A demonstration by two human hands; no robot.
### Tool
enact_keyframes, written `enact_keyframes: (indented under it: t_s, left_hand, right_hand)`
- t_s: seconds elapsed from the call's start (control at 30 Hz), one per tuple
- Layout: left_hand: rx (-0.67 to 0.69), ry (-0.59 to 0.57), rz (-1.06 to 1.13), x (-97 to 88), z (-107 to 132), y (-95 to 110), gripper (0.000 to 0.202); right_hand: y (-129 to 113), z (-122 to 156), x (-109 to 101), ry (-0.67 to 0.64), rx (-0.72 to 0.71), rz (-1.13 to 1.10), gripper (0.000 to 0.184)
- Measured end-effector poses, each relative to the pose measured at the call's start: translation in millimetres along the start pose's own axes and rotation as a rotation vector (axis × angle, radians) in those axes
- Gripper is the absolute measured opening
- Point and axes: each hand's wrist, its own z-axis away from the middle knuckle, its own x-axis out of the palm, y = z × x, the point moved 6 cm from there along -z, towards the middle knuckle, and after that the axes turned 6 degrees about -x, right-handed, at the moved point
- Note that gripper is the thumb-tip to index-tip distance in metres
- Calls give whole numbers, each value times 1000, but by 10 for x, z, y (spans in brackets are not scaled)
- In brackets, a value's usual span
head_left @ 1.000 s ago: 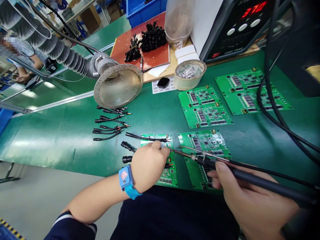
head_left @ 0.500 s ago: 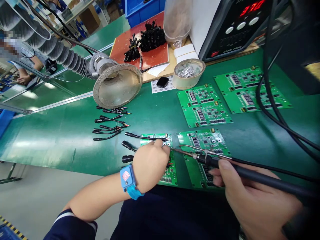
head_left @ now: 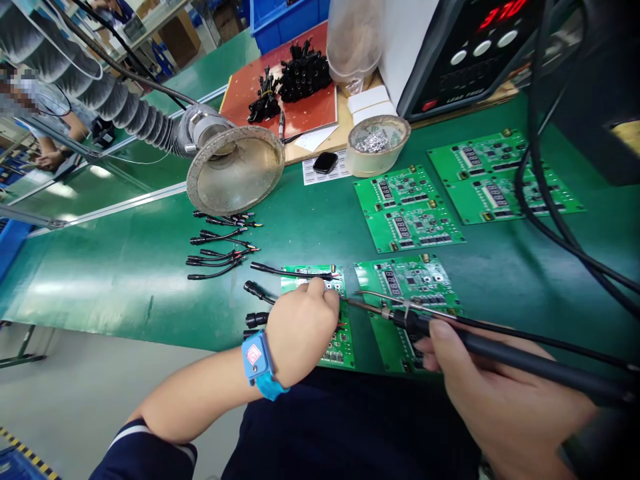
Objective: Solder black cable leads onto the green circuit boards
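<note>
My left hand [head_left: 300, 330] rests over a narrow green circuit board [head_left: 341, 350], its fingertips pinching at the board's edge beside a black cable [head_left: 293, 272]. The exact grip point is hidden by my fingers. A blue wrist strap [head_left: 256, 365] circles that wrist. My right hand [head_left: 500, 393] holds a black soldering iron [head_left: 480, 343], whose thin tip reaches my left fingertips at the board. A thin bent metal wire [head_left: 395, 300] runs alongside the iron, above a second green board [head_left: 405, 287].
Several more green boards lie to the right. Black cables [head_left: 220, 247] lie to the left. Behind stand a fume extractor hood [head_left: 235, 172], a solder scrap pot [head_left: 375, 145], and a soldering station [head_left: 470, 47] reading 370. A person sits far left.
The view has drifted slightly. Both hands and the iron stay at nearly the same place on the board.
</note>
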Motion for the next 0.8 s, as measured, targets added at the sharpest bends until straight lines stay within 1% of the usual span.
enact_keyframes:
  t_s: [0.07,0.13,0.2,0.27,0.37,0.53,0.67,0.8]
  left_hand:
    - [3,-2,2,-5,-1,5,21]
    - [2,-3,0,-9,-1,8,21]
    - [-1,0,-4,-14,-1,12,21]
    - [-5,-2,-8,-17,0,15,21]
    - [-15,-16,-10,-14,1,12,21]
    - [-60,-2,15,2,11,-25,18]
    - [-74,30,84,20,32,-65,16]
    - [-86,82,141,0,36,-110,17]
  right_hand:
    - [34,2,-21,20,0,-12,15]
    - [112,12,-63,89,61,-49,12]
    - [190,27,-92,152,135,-99,13]
    - [219,30,-96,172,162,-117,15]
    - [189,15,-84,160,120,-105,14]
    - [168,6,-22,69,-11,3,12]
    - [209,18,16,51,-3,-19,13]
    - [140,-1,33,46,-37,-19,14]
